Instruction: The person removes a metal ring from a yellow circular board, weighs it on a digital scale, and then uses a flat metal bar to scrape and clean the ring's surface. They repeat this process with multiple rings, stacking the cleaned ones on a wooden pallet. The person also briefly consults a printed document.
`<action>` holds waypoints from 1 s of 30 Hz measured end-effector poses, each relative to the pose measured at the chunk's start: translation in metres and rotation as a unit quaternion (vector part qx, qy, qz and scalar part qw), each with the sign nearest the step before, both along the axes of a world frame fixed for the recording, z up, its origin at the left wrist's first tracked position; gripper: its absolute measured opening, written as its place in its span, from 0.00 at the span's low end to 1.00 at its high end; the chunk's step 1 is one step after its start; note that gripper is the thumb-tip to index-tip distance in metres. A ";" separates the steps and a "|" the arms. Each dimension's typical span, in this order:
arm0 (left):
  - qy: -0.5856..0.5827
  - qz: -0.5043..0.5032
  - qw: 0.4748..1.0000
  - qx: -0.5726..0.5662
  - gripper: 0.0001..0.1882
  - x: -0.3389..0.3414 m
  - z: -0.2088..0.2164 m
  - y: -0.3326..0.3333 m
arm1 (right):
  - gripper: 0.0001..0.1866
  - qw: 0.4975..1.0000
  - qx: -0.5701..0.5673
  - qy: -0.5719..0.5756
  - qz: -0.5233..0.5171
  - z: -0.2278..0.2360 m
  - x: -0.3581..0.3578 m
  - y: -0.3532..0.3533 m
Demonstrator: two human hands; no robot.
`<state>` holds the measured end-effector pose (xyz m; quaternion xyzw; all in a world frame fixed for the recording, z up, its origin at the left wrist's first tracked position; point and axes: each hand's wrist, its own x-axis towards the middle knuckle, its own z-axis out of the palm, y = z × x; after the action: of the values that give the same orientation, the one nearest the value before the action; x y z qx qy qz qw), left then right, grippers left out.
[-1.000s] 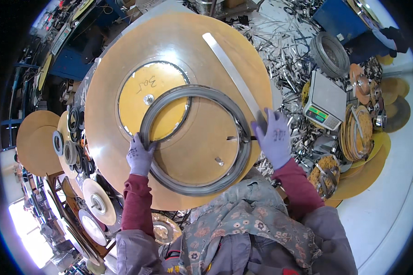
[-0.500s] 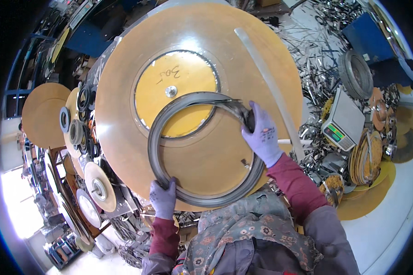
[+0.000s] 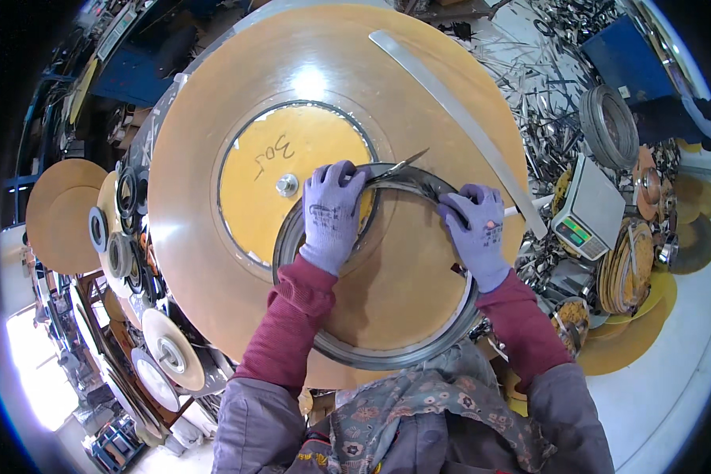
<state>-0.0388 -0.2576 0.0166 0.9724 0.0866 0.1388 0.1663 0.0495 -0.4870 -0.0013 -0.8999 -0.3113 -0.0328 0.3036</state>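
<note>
The coil point(image 3: 387, 359) is a broad, dark-grey ring of thin metal strip wound in many layers, its centre open. At the far side a pointed strip end point(image 3: 409, 160) sticks out loose toward the right. The ring lies over the near right part of a large tan disc point(image 3: 189, 221).

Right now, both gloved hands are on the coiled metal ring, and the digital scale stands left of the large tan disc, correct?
Not quite: the head view shows the digital scale right of the large tan disc. The left hand and right hand are on the coiled metal ring.
</note>
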 end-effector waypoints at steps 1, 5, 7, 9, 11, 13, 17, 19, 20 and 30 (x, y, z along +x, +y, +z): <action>-0.006 -0.017 1.000 -0.026 0.19 0.005 -0.002 0.004 | 0.12 1.000 -0.006 0.010 0.015 0.000 0.004 0.002; 0.033 -0.061 0.995 -0.069 0.16 0.012 0.003 0.009 | 0.14 0.992 0.048 0.114 0.029 -0.002 0.011 0.009; 0.049 -0.083 0.993 -0.073 0.17 0.012 0.009 0.007 | 0.15 0.994 0.042 0.085 0.061 0.001 0.009 0.008; 0.049 -0.099 0.991 -0.071 0.17 0.010 0.014 0.005 | 0.15 0.992 0.039 0.085 0.081 0.006 0.006 0.005; 0.053 -0.099 0.990 -0.090 0.17 0.008 0.017 0.005 | 0.16 0.988 0.047 0.125 0.074 0.010 0.004 0.002; 0.055 -0.104 0.987 -0.109 0.17 0.009 0.016 0.006 | 0.16 0.990 0.002 0.112 0.083 0.011 0.004 0.002; 0.050 -0.090 0.981 -0.162 0.16 0.014 0.009 0.010 | 0.17 0.993 0.010 0.102 0.065 0.006 0.007 0.012; 0.056 -0.086 0.977 -0.187 0.16 0.018 0.006 0.013 | 0.16 0.991 0.015 0.113 0.070 0.006 0.010 0.015; 0.061 -0.093 0.975 -0.191 0.16 0.019 0.006 0.014 | 0.15 0.990 0.010 0.129 0.065 0.008 0.012 0.016; 0.095 -0.142 0.969 -0.177 0.22 0.027 0.011 0.022 | 0.12 0.983 0.018 0.154 0.099 0.015 0.027 0.027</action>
<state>-0.0119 -0.2353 0.0271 0.9386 -0.0140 0.0033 0.3447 0.0762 -0.4597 0.0139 -0.8533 -0.3478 0.1305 0.3659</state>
